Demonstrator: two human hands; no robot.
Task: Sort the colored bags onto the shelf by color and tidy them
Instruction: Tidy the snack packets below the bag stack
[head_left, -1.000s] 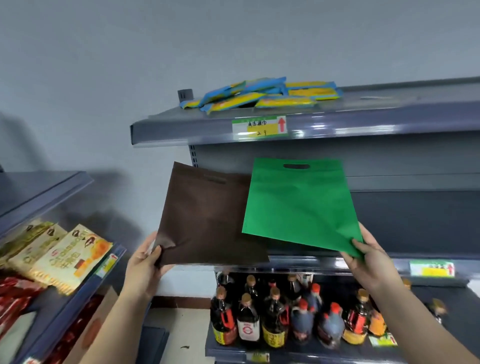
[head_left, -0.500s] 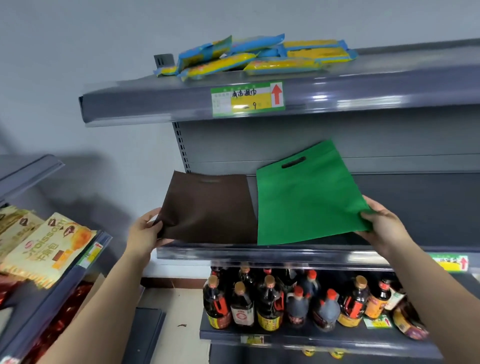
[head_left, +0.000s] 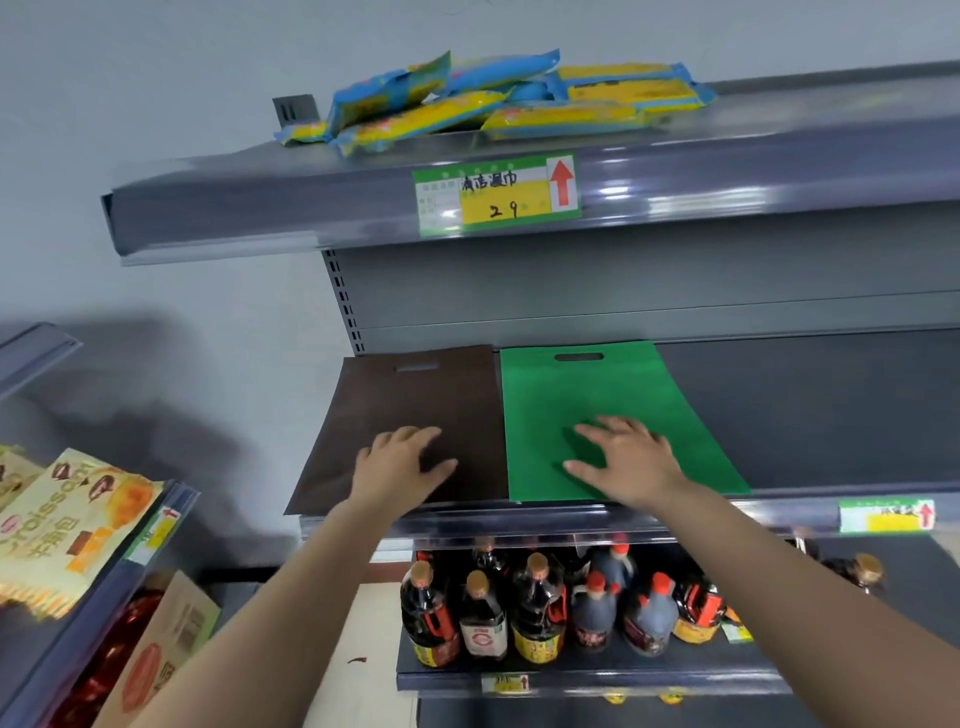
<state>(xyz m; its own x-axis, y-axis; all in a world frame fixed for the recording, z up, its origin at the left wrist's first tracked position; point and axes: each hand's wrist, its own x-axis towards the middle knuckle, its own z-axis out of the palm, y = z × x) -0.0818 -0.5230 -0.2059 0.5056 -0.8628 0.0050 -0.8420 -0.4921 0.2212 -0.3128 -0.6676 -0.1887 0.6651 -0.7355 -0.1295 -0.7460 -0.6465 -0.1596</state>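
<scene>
A brown bag (head_left: 410, 400) lies flat on the left end of the middle shelf (head_left: 810, 415), its handle slot toward the back. Right beside it, edges touching, a green bag (head_left: 602, 389) lies flat the same way. My left hand (head_left: 400, 465) rests palm down on the near part of the brown bag with fingers spread. On the green bag's near middle my right hand (head_left: 626, 460) presses flat, fingers straight and apart. The brown bag's near left corner juts slightly over the shelf's end.
Blue and yellow packets (head_left: 488, 98) lie on the top shelf above a price label (head_left: 496, 195). Dark sauce bottles (head_left: 535, 608) crowd the shelf below. At left, a second rack holds croissant packs (head_left: 67, 525). The middle shelf right of the green bag is bare.
Both bags went from being held tilted by their corners to lying flat on the shelf. My hands let go of the corners and now lie flat on top of the bags.
</scene>
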